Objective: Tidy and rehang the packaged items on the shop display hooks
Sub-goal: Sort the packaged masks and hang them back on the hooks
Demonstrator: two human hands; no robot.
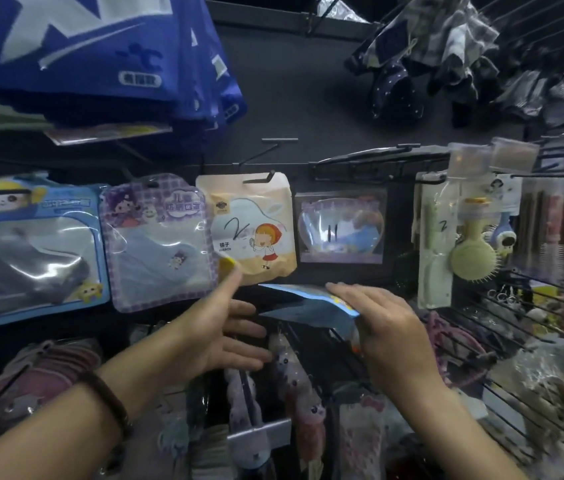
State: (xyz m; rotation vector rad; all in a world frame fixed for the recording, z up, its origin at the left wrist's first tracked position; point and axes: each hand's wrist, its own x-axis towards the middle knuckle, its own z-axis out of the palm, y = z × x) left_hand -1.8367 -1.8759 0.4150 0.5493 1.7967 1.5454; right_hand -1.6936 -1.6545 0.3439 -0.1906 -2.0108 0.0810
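Both forearms reach in from below: the right hand (382, 317) pinches a blue packet (311, 306) held flat, off any hook, while the left hand (228, 323) hovers open and empty beside it. Above, the cream packet (252, 230) and its neighbours already hang (one bare hook (263, 152) stands free), so rehanging seems partly done

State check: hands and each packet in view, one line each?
right hand: gripping the blue packet, fingers over its top edge
blue packet: off any hook, held roughly flat
left hand: open, empty, fingers spread beside the blue packet
cream cartoon packet: hanging on a hook
purple checked packet: hanging, slightly tilted
bare hook: nothing on it
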